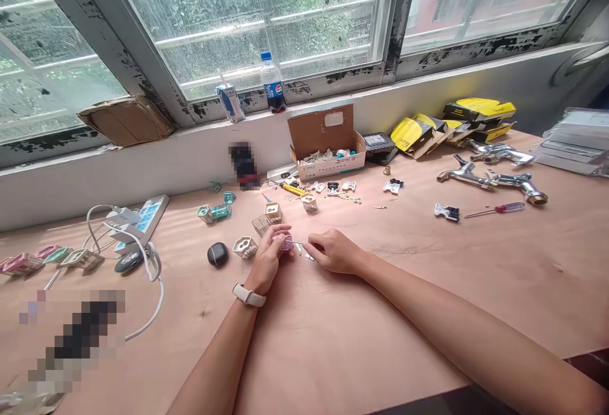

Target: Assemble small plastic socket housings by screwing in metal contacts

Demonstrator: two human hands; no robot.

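Over the tabletop (333, 345), the left hand (267, 257) grips a pink piece (287, 243) while the right hand (337, 252) pinches a thin rod (295, 242) pointed at it, apparently working on the piece, and the next move seems to call for steady, fine aim.

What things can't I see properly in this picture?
All in the head view:
Pink plastic piece: partly behind the left hand.
Thin metal tool: its handle end is hidden by the right hand.
Dark thing, lower left: blurred into squares.
Small parts inside the carton: too tiny to name.
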